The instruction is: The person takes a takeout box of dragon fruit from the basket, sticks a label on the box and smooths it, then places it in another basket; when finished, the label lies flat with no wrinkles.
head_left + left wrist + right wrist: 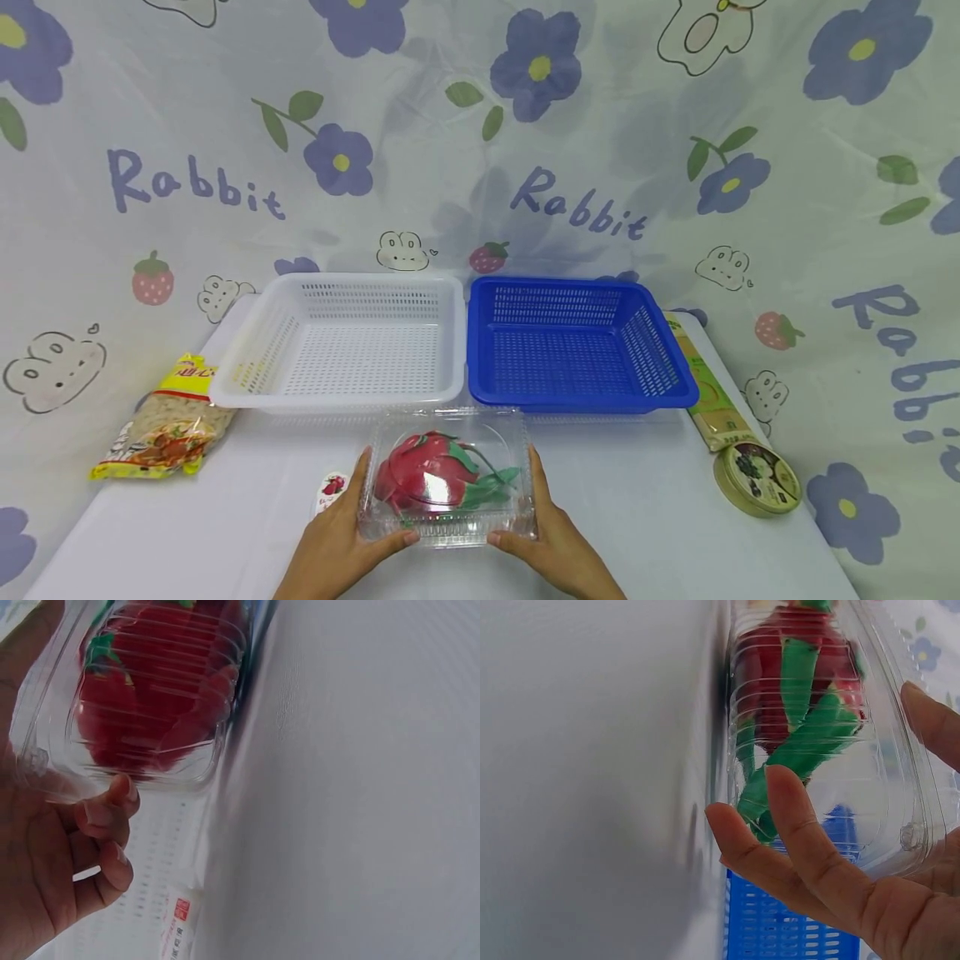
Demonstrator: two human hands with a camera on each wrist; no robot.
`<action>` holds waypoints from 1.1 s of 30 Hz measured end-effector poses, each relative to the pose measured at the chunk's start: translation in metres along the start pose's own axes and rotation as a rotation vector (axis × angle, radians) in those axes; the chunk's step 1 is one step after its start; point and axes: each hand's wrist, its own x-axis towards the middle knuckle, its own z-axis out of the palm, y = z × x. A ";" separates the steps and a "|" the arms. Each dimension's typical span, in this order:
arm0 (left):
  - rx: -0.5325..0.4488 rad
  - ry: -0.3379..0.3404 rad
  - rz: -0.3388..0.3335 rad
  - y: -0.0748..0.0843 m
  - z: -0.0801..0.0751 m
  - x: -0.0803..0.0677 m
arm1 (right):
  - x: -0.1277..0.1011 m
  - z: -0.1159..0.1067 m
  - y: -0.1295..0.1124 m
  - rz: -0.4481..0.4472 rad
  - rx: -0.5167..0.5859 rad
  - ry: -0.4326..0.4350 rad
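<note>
A clear plastic clamshell box (447, 479) sits at the near middle of the white table (660, 517), with a red dragon fruit with green leaves (423, 483) inside it. My left hand (365, 512) grips the box's left side, thumb along the front edge. My right hand (542, 521) grips its right side the same way. In the left wrist view, my curled fingers (105, 817) hook under the box (150, 697). The right wrist view shows my fingers (795, 832) under the box (832, 750) and my thumb on its upper face.
Behind the box stand a white basket (337, 393) on the left and a blue basket (585, 405) on the right, both holding nothing. A yellow snack bag (161, 429) lies far left. A long tan packet (708, 392) and a round tin (757, 477) lie far right. A small red label (332, 490) lies by my left hand.
</note>
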 end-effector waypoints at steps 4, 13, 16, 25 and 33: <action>0.001 -0.008 -0.006 0.001 -0.001 0.000 | 0.000 0.001 0.001 -0.008 -0.008 0.013; 0.005 -0.020 -0.008 0.001 -0.002 -0.001 | 0.000 0.003 0.003 -0.021 0.020 0.030; 0.006 -0.031 -0.015 0.000 -0.001 -0.002 | 0.000 0.004 0.003 -0.015 0.032 0.034; 0.001 -0.061 -0.043 -0.002 -0.002 -0.004 | -0.002 0.008 0.002 0.006 -0.010 0.071; -0.007 -0.097 -0.057 0.000 -0.006 -0.006 | -0.005 0.009 0.001 0.028 -0.099 0.113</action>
